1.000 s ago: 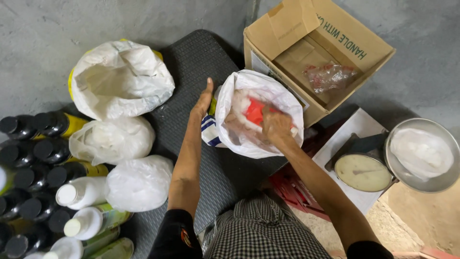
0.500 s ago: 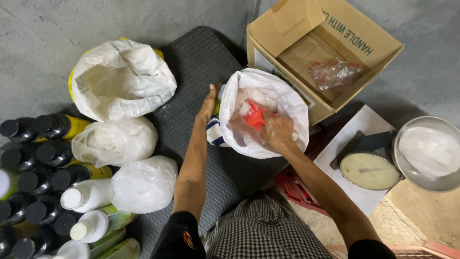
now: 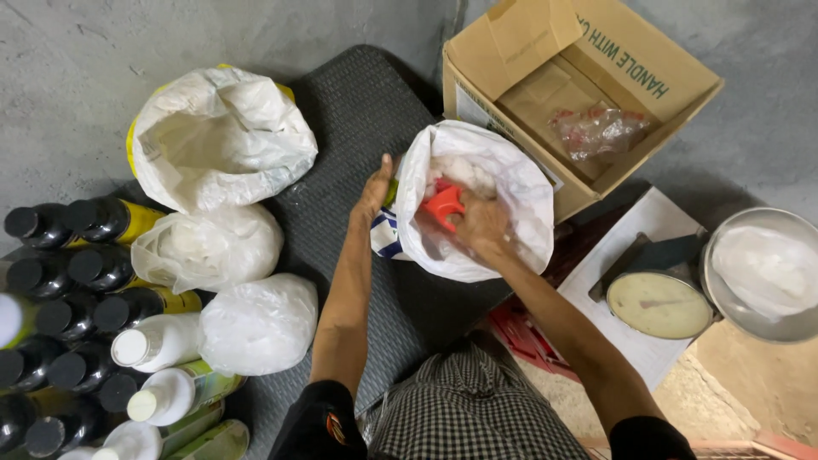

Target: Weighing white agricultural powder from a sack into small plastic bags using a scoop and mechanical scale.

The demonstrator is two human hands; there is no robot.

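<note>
Scoop (image 3: 444, 205), red plastic, sits inside the open white sack (image 3: 511, 183), gripped by the right hand (image 3: 481, 228) over the white lumpy contents. Compared with a second ago, the hand and scoop are at nearly the same spot in the sack mouth; judged, the scooping goes on. Left hand (image 3: 375, 189) lies flat, fingers extended, against the sack's rim at 9 o'clock, steadying it. Cardboard box (image 3: 588, 94) at 1 o'clock of the sack; dial scale (image 3: 659, 304) and metal bowl (image 3: 761, 274) at 4 o'clock; dark-capped bottles (image 3: 68, 281) far at 9 o'clock.
</note>
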